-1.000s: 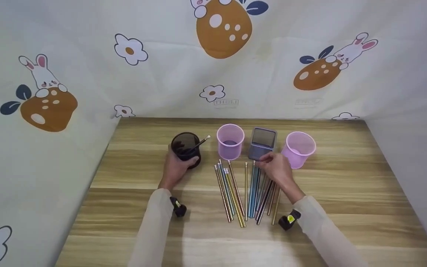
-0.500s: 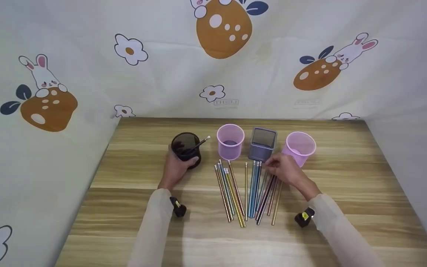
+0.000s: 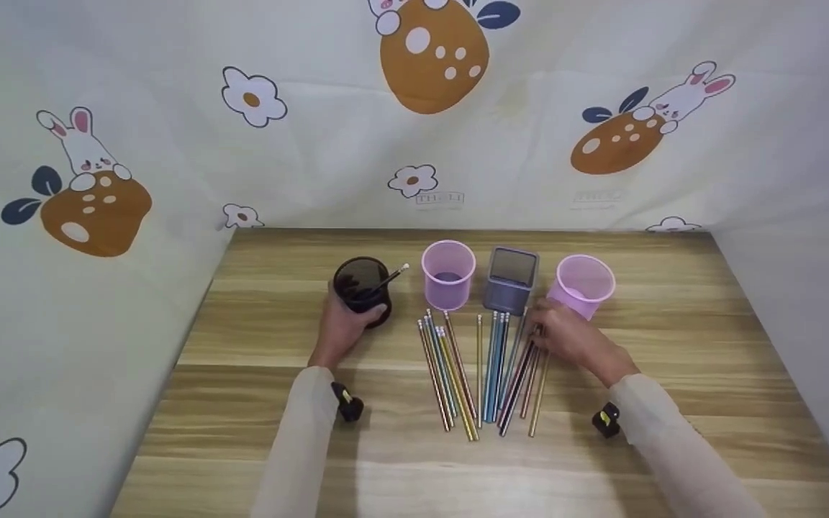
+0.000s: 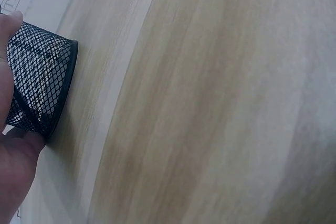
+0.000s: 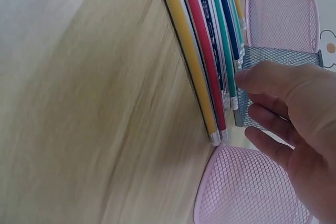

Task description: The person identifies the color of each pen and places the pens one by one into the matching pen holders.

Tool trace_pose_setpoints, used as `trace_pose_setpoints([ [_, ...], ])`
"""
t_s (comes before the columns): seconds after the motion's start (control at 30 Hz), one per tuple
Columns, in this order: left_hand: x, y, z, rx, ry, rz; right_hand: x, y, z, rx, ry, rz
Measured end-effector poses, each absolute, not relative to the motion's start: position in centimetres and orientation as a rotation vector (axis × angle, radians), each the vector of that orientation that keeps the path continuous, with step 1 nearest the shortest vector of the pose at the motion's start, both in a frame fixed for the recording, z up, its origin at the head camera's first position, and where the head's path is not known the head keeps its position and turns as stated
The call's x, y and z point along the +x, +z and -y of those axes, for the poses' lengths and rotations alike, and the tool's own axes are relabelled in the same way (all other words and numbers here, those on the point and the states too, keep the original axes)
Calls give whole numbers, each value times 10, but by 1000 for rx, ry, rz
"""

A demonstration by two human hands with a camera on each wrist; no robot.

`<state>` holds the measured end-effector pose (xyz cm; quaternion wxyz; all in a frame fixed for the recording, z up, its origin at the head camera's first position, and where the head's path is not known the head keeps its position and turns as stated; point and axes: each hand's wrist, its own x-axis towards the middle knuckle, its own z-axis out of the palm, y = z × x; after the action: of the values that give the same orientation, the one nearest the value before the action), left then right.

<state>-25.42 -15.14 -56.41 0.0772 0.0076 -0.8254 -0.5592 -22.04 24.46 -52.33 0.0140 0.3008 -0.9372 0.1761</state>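
Note:
My left hand (image 3: 342,324) grips a black mesh pencil cup (image 3: 362,284) that stands on the table at the left, its thumb across the near side. One dark pencil (image 3: 393,275) with a white eraser leans in that cup. Over the eraser ends of the right-hand pencils is my right hand (image 3: 565,332). In the right wrist view its fingers are loosely bent and apart, with the thumb beside a green pencil (image 5: 226,45); nothing shows pinched between them. Yellow pencil (image 5: 186,51) and red pencil (image 5: 205,51) lie beside it. More pencils (image 3: 447,374) lie in a loose group farther left.
Behind the pencils stand a pink round mesh cup (image 3: 448,277), a grey square mesh holder (image 3: 512,280) and another pink mesh cup (image 3: 583,280), close by my right hand. The wooden table (image 3: 242,446) meets a patterned cloth (image 3: 314,158) at the back and sides.
My right hand has moved right and slightly nearer along the pencil ends, from in front of the grey holder to before the right pink cup. The left hand stays on the black cup.

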Motion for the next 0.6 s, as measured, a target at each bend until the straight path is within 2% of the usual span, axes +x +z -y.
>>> trace_pose_setpoints([
  [0.33, -254, -563, 151, 24, -1677, 2483, -223, -524, -243, 1062, 174, 2815],
  [0.6, -253, -564, 150, 39, -1739, 2476, -227, -524, -243, 1136, 89, 2719],
])
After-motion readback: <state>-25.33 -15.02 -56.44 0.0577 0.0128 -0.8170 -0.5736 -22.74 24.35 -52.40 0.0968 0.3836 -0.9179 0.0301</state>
